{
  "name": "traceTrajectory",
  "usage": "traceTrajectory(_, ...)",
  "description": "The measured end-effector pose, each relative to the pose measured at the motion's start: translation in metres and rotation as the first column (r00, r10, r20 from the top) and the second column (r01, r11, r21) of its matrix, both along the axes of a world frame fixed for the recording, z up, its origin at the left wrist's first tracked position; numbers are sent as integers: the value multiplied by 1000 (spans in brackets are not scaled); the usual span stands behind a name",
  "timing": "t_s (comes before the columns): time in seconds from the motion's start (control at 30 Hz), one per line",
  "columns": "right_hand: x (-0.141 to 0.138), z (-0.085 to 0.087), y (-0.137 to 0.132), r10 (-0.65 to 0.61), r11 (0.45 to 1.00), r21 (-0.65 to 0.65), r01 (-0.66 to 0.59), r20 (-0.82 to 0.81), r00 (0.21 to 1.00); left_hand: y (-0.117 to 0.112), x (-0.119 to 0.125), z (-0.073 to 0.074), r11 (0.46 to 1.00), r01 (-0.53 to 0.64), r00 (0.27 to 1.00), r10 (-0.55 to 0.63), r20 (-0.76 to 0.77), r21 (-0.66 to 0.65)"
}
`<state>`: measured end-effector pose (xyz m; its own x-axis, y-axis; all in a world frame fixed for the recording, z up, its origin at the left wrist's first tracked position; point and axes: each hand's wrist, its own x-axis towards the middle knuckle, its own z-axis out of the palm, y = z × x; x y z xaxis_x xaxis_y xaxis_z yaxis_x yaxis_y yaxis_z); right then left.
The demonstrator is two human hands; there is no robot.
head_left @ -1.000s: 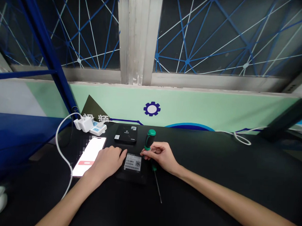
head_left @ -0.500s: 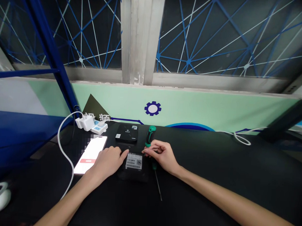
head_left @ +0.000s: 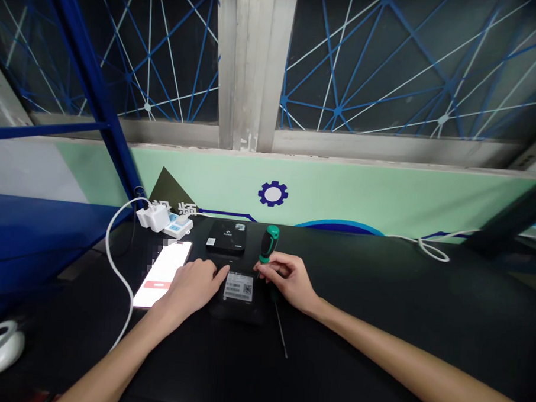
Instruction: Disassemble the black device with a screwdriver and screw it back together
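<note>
Black tabletop [head_left: 367, 359] carries a label-up set-top box [head_left: 239, 310] between both hands. The right hand [head_left: 291, 279] pinches a near-upright green-and-black screwdriver [head_left: 270, 242] by the box's far right corner; the left hand [head_left: 197, 285] lies along its left side, grip unclear.

The upright screwdriver [head_left: 269, 244] has a green-and-black handle, and the black box [head_left: 237, 312] bears a pale label [head_left: 239, 287] printed with dark bars and a square code. The phone [head_left: 170, 266] glows white with a red strip on the black table [head_left: 357, 294]. Blue and white lines crisscross the dark windows [head_left: 389, 64] above a pale green wall [head_left: 224, 187] with a dark blue gear [head_left: 273, 194].
</note>
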<state>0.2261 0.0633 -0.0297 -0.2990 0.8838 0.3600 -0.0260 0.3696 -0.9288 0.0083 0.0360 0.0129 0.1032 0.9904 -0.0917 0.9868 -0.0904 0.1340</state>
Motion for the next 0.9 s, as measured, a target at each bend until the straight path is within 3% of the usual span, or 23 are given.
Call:
traceTrajectory(0.4, 0, 3, -1, 28, 999, 46, -29, 11, 1000, 1, -1, -1, 1000, 6, 1000, -6, 9, -10)
traceTrajectory(0.57, -1, 1, 0, -41, 994, 105, 35, 60, 997, 0, 0, 0, 1000, 0, 1000, 0, 4, 4)
traceTrajectory(0.77, 0, -3, 3, -88, 994, 60, 87, 25, 996, 0, 2, -1, 1000, -8, 1000, 8, -9, 18)
traceTrajectory(0.9, 1, 0, 2, -121, 988, 100, 114, 62, 991, 1, 2, -2, 1000, -19, 1000, 20, -20, 15)
